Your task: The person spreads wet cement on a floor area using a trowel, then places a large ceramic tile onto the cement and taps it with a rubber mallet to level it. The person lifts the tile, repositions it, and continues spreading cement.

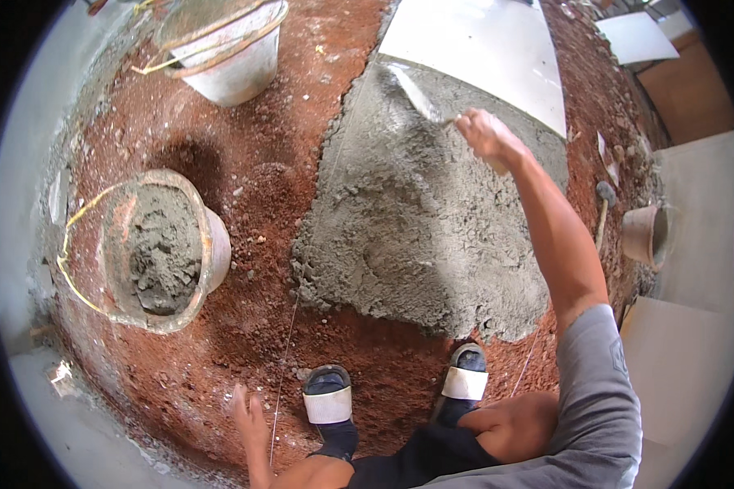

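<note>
My right hand (489, 140) is closed round the handle of a trowel (417, 94), arm stretched far forward. The blade is over the far end of a bed of wet grey mortar (408, 244), close to the near edge of a large white tile (481, 41). I cannot tell whether the blade touches the mortar. The mortar surface is smoother near the tile and lumpy towards me. My left hand (250, 417) hangs low at the left, above the red soil, its fingers apart and holding nothing.
A bucket (218, 244) of mortar with a yellow handle stands at left; another bucket (236, 77) is beyond it. On the right are a mallet (605, 194), a small tub (643, 235) and pale panels (701, 212). A thin string (282, 371) runs beside my left foot.
</note>
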Demonstrator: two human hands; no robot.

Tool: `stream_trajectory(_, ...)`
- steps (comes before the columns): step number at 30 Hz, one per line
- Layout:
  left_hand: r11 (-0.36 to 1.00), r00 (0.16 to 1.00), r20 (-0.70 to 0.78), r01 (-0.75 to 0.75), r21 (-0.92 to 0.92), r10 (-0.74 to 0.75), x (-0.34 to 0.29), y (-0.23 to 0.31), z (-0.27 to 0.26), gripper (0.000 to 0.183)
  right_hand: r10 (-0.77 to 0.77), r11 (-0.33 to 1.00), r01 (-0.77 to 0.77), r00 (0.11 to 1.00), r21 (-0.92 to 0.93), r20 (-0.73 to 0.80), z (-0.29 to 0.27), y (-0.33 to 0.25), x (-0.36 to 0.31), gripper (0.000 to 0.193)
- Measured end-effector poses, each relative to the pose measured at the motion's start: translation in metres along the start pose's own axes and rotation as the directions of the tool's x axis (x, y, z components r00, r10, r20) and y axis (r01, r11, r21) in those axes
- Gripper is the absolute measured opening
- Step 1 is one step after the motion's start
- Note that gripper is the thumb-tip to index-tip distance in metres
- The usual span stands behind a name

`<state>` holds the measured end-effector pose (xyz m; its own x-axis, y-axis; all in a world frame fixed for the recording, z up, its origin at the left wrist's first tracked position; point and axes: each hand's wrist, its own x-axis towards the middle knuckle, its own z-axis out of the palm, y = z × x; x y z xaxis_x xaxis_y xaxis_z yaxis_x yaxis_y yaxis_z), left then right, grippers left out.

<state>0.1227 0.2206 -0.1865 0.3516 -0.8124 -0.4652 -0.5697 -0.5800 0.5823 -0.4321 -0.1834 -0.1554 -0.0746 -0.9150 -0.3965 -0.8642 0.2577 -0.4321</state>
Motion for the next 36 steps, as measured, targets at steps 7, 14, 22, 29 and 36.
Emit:
stream_trajectory(7, 0.881, 0.952, -0.120, 0.306, 0.361, -0.281, -0.132, -0.105, -0.037, 0.049, 0.100, 0.964, -0.106, 0.994, -0.244, -0.040, 0.005, -0.042, 0.083, 0.039)
stream_trajectory(14, 0.831, 0.947, -0.096, 0.315, 0.458, -0.306, -0.171, -0.124, -0.038, 0.048, -0.061, 0.998, 0.067, 0.971, -0.019, 0.229, 0.027, -0.048, 0.018, 0.043)
stream_trajectory(22, 0.856, 0.951, -0.078, 0.305, 0.418, -0.300, -0.117, -0.083, -0.026, 0.053, -0.161, 0.948, 0.210, 0.965, -0.237, 0.208, 0.018, -0.042, -0.025, 0.044)
stream_trajectory(29, 0.886, 0.947, -0.060, 0.316, 0.340, -0.315, -0.103, -0.088, -0.023, 0.054, -0.037, 0.983, 0.007, 0.987, 0.185, 0.156, 0.015, -0.019, 0.028, 0.039)
stream_trajectory(36, 0.848, 0.920, -0.022, 0.371, 0.378, -0.392, -0.128, -0.126, -0.015, 0.056, -0.297, 0.931, 0.346, 0.905, -0.119, 0.306, 0.105, -0.015, -0.095, 0.022)
